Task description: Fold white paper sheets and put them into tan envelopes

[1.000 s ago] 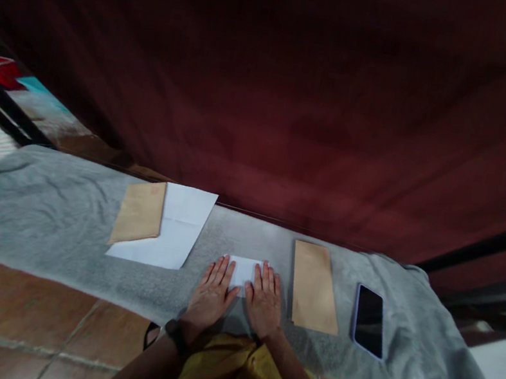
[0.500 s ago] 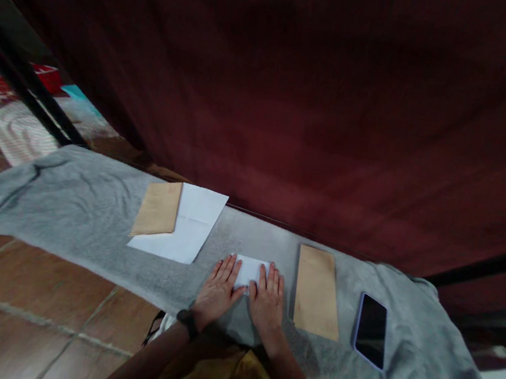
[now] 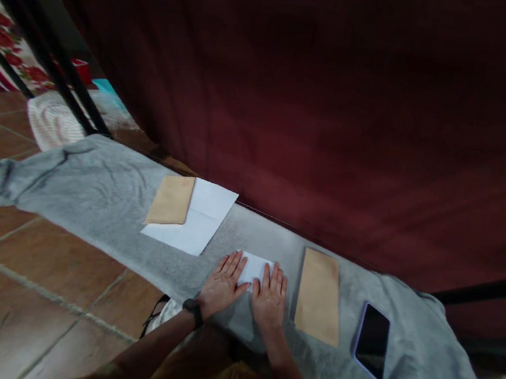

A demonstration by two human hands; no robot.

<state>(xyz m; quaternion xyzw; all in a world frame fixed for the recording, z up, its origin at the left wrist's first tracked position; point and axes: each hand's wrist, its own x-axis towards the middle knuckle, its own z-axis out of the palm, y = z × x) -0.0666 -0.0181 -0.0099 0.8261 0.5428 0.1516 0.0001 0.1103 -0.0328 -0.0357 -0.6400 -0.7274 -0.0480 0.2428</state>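
A small folded piece of white paper (image 3: 254,271) lies on the grey cloth (image 3: 264,234) in front of me. My left hand (image 3: 224,281) rests flat over its left side, fingers stretched out and a dark band on the wrist. Over the right side lies my right hand (image 3: 270,294), also flat with extended fingers. Both thumbs nearly meet at the paper's near edge. Parts of the paper are hidden beneath my hands.
To the left, a larger white sheet (image 3: 210,211) lies partly under a brown paper piece (image 3: 171,200). Another brown paper piece (image 3: 321,296) is right of my hands, then a phone (image 3: 372,341). A dark red curtain (image 3: 322,130) hangs behind; tiled floor (image 3: 58,266) shows in front.
The camera view has tilted and shifted slightly, so the surroundings appear moved. Both hands stay flat on the folded paper, with hardly any visible change in their pose.
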